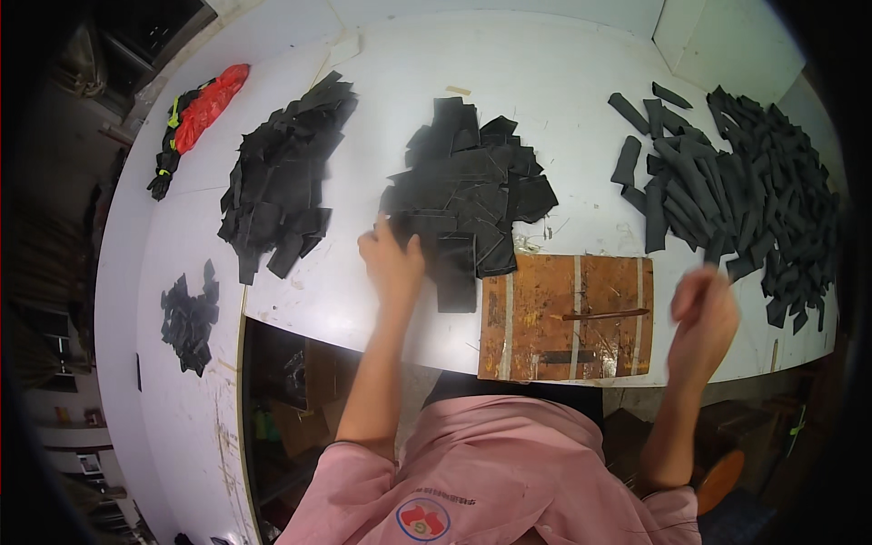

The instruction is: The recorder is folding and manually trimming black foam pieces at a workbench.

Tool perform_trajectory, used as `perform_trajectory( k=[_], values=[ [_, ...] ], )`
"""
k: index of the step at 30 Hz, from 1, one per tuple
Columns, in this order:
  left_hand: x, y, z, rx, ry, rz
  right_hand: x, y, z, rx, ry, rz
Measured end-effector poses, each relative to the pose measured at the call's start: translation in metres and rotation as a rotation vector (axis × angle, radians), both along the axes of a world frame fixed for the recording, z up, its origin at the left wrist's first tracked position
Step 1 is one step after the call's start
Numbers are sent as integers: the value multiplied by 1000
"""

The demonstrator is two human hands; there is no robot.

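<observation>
My left hand (395,265) rests at the near left edge of the middle pile of flat black cloth pieces (463,186). Its thumb and fingers are apart, with the fingertips at the cloth. On the right, my right hand (705,318) is above the table's near edge, slightly blurred, its fingers curled closed. A dark rolled tube (715,245) reaches up from those fingertips toward the heap of similar dark tubes (763,200); whether the fingers grip it, I cannot tell. Between my hands lies a worn brown board (531,318) with pale tape strips, bearing a thin brown stick (609,315).
Left of the middle pile lies another black cloth pile (282,182), with a smaller one (190,318) nearer the left edge. A red plastic bag (211,107) with dark bundles is at the far left. The white table (381,82) has a cut-out corner at the lower left.
</observation>
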State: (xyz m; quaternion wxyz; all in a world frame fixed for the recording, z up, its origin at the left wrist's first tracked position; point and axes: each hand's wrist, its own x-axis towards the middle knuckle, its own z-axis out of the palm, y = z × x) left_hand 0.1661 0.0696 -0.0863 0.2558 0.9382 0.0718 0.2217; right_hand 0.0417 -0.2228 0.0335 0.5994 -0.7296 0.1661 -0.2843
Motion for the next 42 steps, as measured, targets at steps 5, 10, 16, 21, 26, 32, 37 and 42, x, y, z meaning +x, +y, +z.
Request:
perform_trajectory(
  k=[5,10,16,21,26,32,37,42],
  values=[
    [34,20,1,79,49,-196,-40,53,-9,-59,113,412],
    [23,28,19,111,-208,-289,-32,81,-20,-72,255,654],
    [-49,0,70,-1486,347,-376,1,118,-29,-16,128,613],
    [-119,-38,66,-1837,561,-403,4,137,-39,342,49,489],
    [-128,-45,74,-1662,388,-457,-5,124,-37,309,99,459],
    [-93,-20,103,-1449,567,-777,-13,95,-25,-80,272,868],
    [-81,-16,120,-1055,930,-914,-12,85,-22,-172,246,1055],
    [-71,-9,121,-956,1086,-1014,-6,83,-15,-327,282,1181]
  ],
)
